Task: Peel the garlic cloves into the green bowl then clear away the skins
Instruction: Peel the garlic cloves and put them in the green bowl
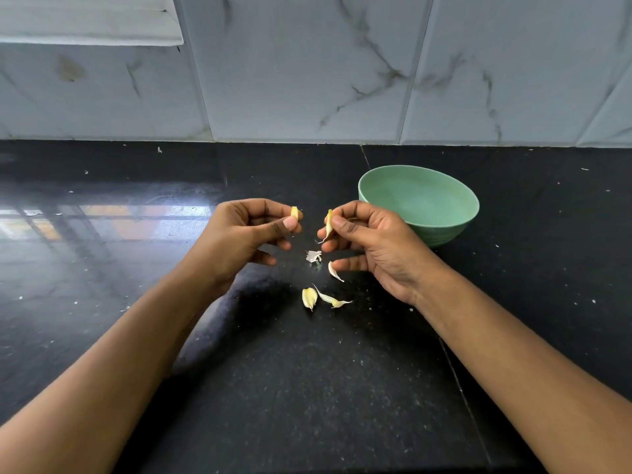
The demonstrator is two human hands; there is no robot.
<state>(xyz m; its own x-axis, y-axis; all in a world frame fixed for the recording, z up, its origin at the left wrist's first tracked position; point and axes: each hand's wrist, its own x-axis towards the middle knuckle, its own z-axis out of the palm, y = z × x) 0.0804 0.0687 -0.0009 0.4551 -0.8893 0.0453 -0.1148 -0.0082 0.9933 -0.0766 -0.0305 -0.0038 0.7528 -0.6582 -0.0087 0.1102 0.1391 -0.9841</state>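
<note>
A speckled black countertop point(342, 388) meets a grey-veined tiled wall point(307, 80).

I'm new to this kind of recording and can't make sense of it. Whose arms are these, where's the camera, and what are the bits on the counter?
They belong to a person, no machine, filmed by one wide-angle camera worn on the head, looking down. The left hand pinches a small yellowish garlic piece; the right hand pinches a slender clove with a papery tail. On the black counter lie three more cloves and a white skin scrap. The green bowl at right looks empty.
</note>
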